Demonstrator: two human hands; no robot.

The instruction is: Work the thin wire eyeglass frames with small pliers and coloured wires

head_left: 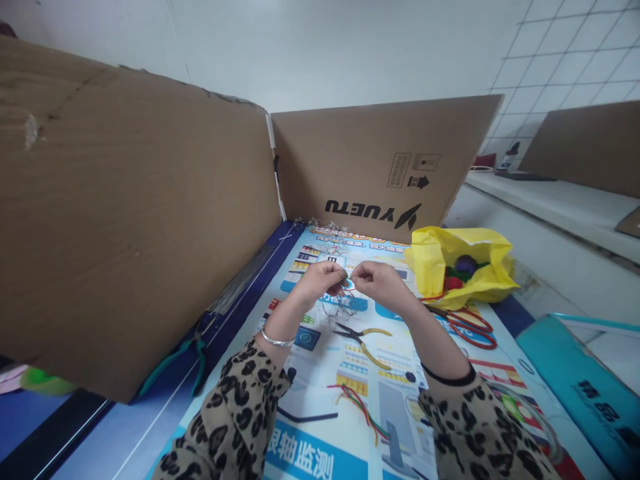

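Over the middle of the printed table cover, my left hand (323, 279) and my right hand (379, 283) face each other, fingertips almost meeting. Both are closed in a pinch. What they hold is too fine to make out; a little green and red shows at the fingertips. Just below them a tangle of thin twisted wire (341, 311) lies on or hangs over the cover. Nearer to me rest pliers with yellow handles (367, 341), their jaws apart. A bunch of red, green and yellow cords (361, 408) lies closer still.
Cardboard panels stand at the left (150, 200) and the back (360, 160). At right are a yellow bag (435, 267) with coloured balls of yarn, red-handled scissors (473, 327) and a teal box (585, 393). Teal-handled pliers (200, 360) lie by the left panel.
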